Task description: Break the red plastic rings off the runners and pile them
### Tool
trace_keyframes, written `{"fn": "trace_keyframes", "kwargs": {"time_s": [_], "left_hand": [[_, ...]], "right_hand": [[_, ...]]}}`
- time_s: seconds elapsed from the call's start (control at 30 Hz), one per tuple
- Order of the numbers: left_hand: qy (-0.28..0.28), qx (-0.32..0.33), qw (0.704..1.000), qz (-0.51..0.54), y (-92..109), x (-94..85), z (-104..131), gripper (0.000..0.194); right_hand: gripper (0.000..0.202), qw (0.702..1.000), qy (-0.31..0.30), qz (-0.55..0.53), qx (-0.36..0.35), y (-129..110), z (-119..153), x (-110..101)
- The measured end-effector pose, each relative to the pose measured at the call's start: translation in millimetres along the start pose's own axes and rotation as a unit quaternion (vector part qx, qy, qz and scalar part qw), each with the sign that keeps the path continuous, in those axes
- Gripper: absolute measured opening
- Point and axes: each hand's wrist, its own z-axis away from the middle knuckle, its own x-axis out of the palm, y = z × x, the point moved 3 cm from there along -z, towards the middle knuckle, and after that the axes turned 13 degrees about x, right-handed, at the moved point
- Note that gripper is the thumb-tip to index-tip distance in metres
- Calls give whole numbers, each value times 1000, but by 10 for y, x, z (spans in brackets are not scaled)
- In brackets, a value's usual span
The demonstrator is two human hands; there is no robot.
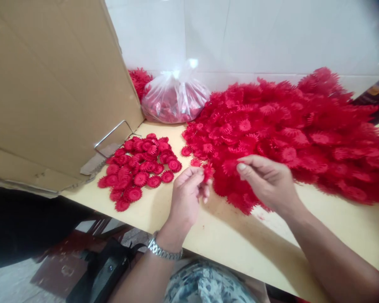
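My left hand (188, 195), a metal-banded watch on its wrist, pinches a red fringed flower piece (208, 172) between thumb and fingers. To its right, my right hand (270, 182) has thumb and forefinger closed on another red flower piece (230, 167), slightly blurred. Both hands hover above the table, a small gap between them. Behind and to the right spreads a large heap of loose red flower pieces (290, 134) with spiky edges. Left of my left hand lies a smaller pile of thicker round red flowers (139, 168).
A knotted clear plastic bag (177, 101) full of red pieces leans near the white wall (255, 38). A big cardboard box (57, 84) with a bent metal wire (110, 134) bounds the left side. Below the pale tabletop (240, 248) edge sits a black bag (104, 269).
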Motion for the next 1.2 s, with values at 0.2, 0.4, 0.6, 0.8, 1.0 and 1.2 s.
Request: {"fn": "trace_keyframes", "kwargs": {"time_s": [0.2,0.4,0.6,0.8,1.0,1.2], "left_hand": [[-91,160,952,-245,-3,535,-474,19],[-183,281,763,-553,163,148,-247,22],[-12,224,518,-825,443,-618,-196,28],[-23,215,470,-856,301,-698,-388,22],[20,286,529,-799,348,-658,-328,18],[-41,358,665,-654,380,-292,57,19]], "right_hand": [[33,867,262,401,-135,-48,-374,-456],[23,812,258,442,-279,23,-231,-426],[15,852,173,373,-326,-11,-59,-235],[18,861,121,349,-349,-56,1,-100],[16,867,117,338,-347,-82,75,-97],[18,960,6,202,-195,-180,220,187]]}}
